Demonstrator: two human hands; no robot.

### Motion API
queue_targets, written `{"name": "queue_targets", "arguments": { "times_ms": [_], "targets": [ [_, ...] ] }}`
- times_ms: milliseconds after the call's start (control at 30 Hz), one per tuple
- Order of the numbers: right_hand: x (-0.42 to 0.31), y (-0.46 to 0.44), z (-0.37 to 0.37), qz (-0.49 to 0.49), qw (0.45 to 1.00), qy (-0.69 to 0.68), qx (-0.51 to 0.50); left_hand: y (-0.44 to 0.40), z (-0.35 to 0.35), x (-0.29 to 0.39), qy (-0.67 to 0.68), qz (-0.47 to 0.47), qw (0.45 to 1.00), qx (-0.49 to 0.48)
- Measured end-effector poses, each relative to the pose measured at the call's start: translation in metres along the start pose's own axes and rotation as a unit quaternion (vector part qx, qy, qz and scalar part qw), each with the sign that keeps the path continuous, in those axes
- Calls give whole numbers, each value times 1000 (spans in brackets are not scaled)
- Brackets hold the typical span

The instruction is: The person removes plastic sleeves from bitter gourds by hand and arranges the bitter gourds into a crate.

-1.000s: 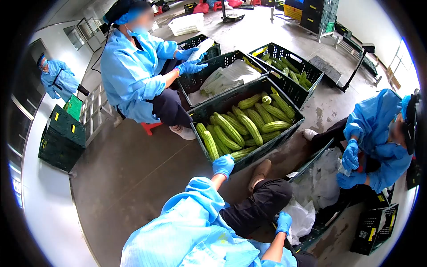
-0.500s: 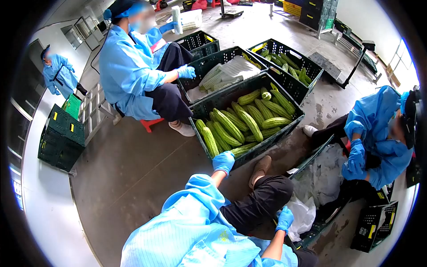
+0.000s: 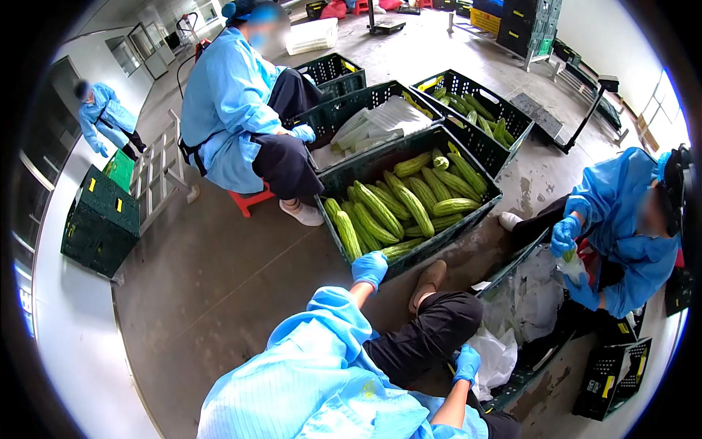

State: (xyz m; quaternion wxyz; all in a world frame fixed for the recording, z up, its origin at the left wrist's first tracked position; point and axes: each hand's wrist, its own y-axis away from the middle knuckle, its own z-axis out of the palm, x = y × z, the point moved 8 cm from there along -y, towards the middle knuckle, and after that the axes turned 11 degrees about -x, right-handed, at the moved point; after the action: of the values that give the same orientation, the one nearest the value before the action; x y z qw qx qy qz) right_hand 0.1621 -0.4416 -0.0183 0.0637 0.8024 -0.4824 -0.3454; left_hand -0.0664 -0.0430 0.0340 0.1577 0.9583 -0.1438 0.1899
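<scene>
Grey floor (image 3: pixel 241 263), smooth, damp patches right of the gourd crate (image 3: pixel 417 260). Nearest: right hand (image 3: pixel 466 364), blue-gloved, below the crate, beside a white plastic bag (image 3: pixel 495 362); fingers curled inward, cannot tell whether they hold anything. Forearm angles up from the bottom edge, back of hand showing. Left hand (image 3: pixel 369 268), also gloved, touches the crate's near left corner; fingers bent and close together, back of hand up, grip on the rim unclear. Arm reaches forward, sleeve bunched at the forearm. Green ridged gourds (image 3: pixel 380 212) lie inside the crate, mostly side by side, some overlapping. Right of the crate, a co-worker (image 3: pixel 621 219) has a pale wrapped piece between gloved hands. Just behind the crate, a packing crate (image 3: pixel 344 154) with white wrapping (image 3: pixel 387 121); behind and right, a second gourd crate (image 3: pixel 475 110). Far beyond, a white basket (image 3: pixel 312 36).
</scene>
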Motion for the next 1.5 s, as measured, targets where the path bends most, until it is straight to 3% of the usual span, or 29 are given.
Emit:
{"name": "queue_targets", "arguments": {
  "times_ms": [167,467,567,667,767,900,1233,1333,1500],
  "targets": [
    [14,3,-2,59,991,-100,70,0,1,0,-4,-5,1000,-6],
    [-5,22,-13,93,979,-180,39,-1,0,0,-10,-2,1000,1],
    [23,0,6,33,993,-96,63,0,0,1,-1,-1,1000,-2],
    [21,-3,6,42,995,-71,58,-1,1,0,-2,1,1000,-4],
    [3,15,-8,105,980,-166,31,-1,1,1,-4,3,1000,-2],
    [-15,25,-24,75,988,-116,75,1,0,1,-3,-4,1000,-4],
    [0,17,-9,104,979,-167,47,-4,1,-1,2,12,1000,15],
    [18,-5,6,27,999,24,24,-3,4,-2,9,18,1000,19],
    [25,-9,14,32,999,-1,6,3,-2,-1,-1,3,1000,15]
  ]
}}
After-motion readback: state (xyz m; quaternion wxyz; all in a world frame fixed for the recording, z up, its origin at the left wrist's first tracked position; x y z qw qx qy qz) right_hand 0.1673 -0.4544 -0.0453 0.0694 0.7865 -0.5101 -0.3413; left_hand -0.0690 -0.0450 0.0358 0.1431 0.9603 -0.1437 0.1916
